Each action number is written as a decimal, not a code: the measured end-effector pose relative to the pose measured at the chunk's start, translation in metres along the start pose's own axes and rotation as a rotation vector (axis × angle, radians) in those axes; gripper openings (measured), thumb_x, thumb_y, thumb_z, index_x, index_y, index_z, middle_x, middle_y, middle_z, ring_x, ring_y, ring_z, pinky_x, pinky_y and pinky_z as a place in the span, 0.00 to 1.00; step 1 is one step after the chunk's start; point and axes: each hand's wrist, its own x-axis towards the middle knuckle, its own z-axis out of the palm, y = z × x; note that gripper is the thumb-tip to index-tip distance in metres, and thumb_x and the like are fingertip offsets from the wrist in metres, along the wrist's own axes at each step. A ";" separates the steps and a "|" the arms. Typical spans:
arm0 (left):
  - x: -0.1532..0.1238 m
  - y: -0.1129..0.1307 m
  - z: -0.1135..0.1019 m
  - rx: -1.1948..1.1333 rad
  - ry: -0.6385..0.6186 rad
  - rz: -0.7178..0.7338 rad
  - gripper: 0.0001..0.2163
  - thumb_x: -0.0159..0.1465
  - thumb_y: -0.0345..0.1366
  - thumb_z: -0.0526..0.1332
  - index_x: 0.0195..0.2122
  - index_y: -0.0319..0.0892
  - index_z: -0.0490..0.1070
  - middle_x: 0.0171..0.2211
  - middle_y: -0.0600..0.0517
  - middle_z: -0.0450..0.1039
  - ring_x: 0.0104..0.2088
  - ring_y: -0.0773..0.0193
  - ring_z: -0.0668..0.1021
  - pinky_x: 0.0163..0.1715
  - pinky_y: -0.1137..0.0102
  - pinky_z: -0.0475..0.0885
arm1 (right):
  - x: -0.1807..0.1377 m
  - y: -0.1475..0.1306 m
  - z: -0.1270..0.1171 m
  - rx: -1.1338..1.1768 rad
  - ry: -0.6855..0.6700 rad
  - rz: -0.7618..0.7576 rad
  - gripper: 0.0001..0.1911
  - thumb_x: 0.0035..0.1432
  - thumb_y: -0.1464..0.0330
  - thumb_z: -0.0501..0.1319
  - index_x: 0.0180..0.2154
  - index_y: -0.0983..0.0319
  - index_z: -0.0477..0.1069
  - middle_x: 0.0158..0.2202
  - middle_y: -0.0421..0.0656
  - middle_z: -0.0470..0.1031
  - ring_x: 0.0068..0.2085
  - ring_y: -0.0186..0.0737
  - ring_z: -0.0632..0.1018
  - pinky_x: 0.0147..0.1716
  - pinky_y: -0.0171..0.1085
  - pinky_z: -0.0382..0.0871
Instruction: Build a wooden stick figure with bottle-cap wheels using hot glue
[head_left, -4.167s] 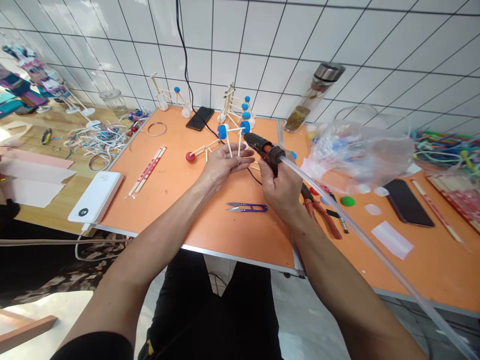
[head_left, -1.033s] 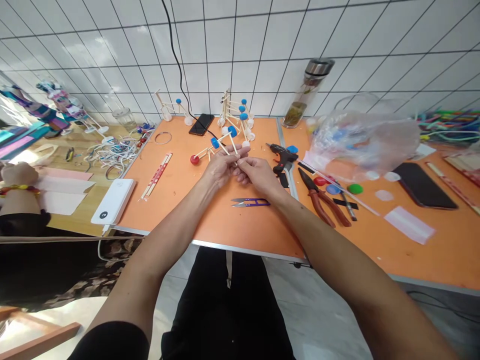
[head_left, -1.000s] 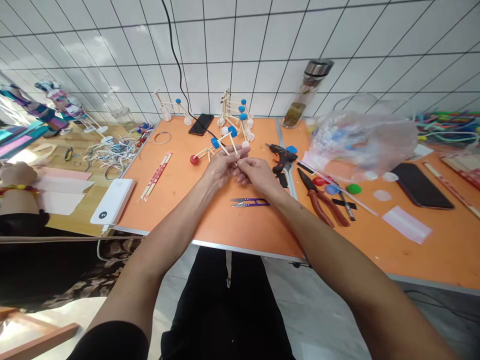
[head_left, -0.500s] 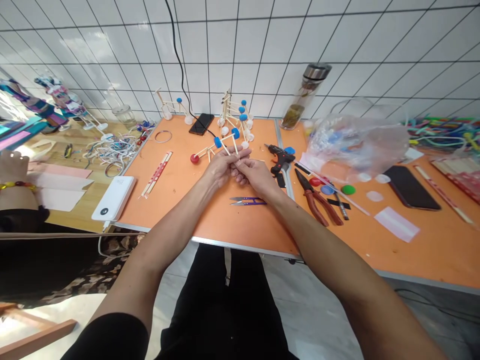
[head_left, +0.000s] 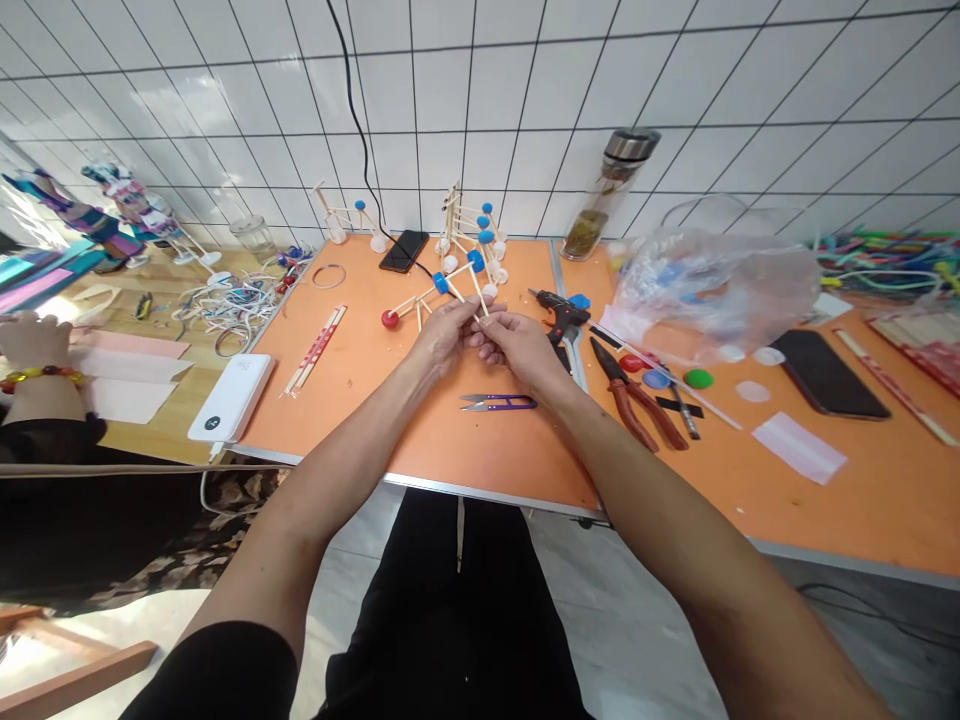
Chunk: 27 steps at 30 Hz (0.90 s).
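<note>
At far left, another person's hand (head_left: 34, 340) with a beaded bracelet rests on a wooden table. On the orange tabletop (head_left: 360, 400) lie a white rectangular power bank (head_left: 230, 397) and a paper-wrapped pair of chopsticks (head_left: 315, 348). At centre, the left hand (head_left: 442, 335) and right hand (head_left: 519, 345) meet, both pinching a small frame of thin wooden sticks with blue and red bottle-cap wheels (head_left: 442, 295), held just above the table. Judged from this, the frame is partly assembled, with several sticks and caps already joined. Similar finished-looking stick models (head_left: 469, 235) stand behind. Purple thread snips (head_left: 499, 402), a black glue gun (head_left: 559, 312) and red-handled pliers (head_left: 626, 395) lie unheld to the right.
</note>
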 end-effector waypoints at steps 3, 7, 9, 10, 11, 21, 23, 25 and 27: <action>0.003 -0.003 -0.003 0.002 0.022 0.010 0.11 0.73 0.39 0.80 0.36 0.42 0.84 0.28 0.52 0.81 0.22 0.68 0.69 0.25 0.68 0.68 | 0.000 0.001 0.001 0.015 0.024 0.012 0.18 0.83 0.73 0.68 0.34 0.62 0.82 0.29 0.38 0.85 0.24 0.27 0.80 0.27 0.26 0.74; 0.005 -0.007 -0.006 -0.012 0.001 0.020 0.11 0.75 0.39 0.78 0.37 0.42 0.84 0.22 0.56 0.72 0.21 0.67 0.68 0.25 0.69 0.68 | 0.003 0.010 -0.001 0.048 0.007 -0.038 0.16 0.78 0.64 0.77 0.34 0.60 0.81 0.31 0.38 0.86 0.27 0.27 0.82 0.29 0.26 0.77; 0.004 -0.008 -0.006 -0.014 -0.007 0.016 0.12 0.76 0.40 0.77 0.36 0.42 0.84 0.20 0.57 0.69 0.21 0.67 0.69 0.25 0.70 0.68 | 0.005 0.014 -0.002 0.069 0.016 -0.073 0.17 0.74 0.59 0.81 0.36 0.60 0.82 0.32 0.38 0.87 0.28 0.28 0.82 0.30 0.26 0.79; 0.004 -0.008 -0.006 -0.011 0.000 0.011 0.13 0.77 0.40 0.77 0.36 0.41 0.83 0.21 0.57 0.69 0.21 0.68 0.69 0.26 0.71 0.68 | 0.005 0.015 -0.002 0.082 0.026 -0.084 0.17 0.73 0.59 0.82 0.36 0.59 0.83 0.32 0.37 0.87 0.29 0.28 0.82 0.31 0.26 0.80; 0.003 -0.008 -0.005 -0.005 0.013 0.004 0.14 0.78 0.39 0.76 0.35 0.41 0.82 0.21 0.57 0.69 0.21 0.69 0.69 0.26 0.72 0.67 | 0.006 0.016 -0.001 0.098 0.039 -0.088 0.16 0.73 0.59 0.81 0.37 0.59 0.83 0.33 0.37 0.87 0.29 0.28 0.82 0.31 0.26 0.80; 0.004 -0.010 0.002 0.014 0.075 0.002 0.15 0.81 0.35 0.73 0.34 0.41 0.82 0.24 0.57 0.71 0.23 0.71 0.71 0.28 0.74 0.69 | 0.002 0.011 0.005 0.182 0.142 -0.054 0.10 0.75 0.71 0.77 0.37 0.59 0.82 0.32 0.36 0.86 0.29 0.27 0.82 0.32 0.25 0.80; 0.004 -0.011 0.002 0.015 0.072 0.022 0.14 0.83 0.33 0.70 0.36 0.40 0.83 0.24 0.57 0.72 0.23 0.71 0.72 0.28 0.75 0.70 | 0.002 0.012 0.005 0.221 0.143 -0.047 0.10 0.75 0.73 0.76 0.37 0.60 0.82 0.32 0.36 0.86 0.28 0.27 0.82 0.32 0.25 0.80; 0.004 -0.012 0.002 0.022 0.071 0.037 0.13 0.83 0.31 0.68 0.38 0.39 0.84 0.25 0.57 0.74 0.24 0.71 0.74 0.30 0.75 0.72 | 0.003 0.013 0.005 0.266 0.153 -0.035 0.10 0.76 0.74 0.74 0.37 0.60 0.83 0.31 0.36 0.86 0.28 0.26 0.82 0.33 0.26 0.81; 0.003 -0.014 0.002 0.033 0.055 0.054 0.13 0.82 0.32 0.71 0.36 0.40 0.83 0.27 0.56 0.76 0.26 0.71 0.76 0.32 0.74 0.75 | 0.005 0.014 0.005 0.302 0.166 -0.027 0.10 0.77 0.74 0.73 0.38 0.60 0.83 0.30 0.35 0.84 0.28 0.26 0.82 0.34 0.25 0.81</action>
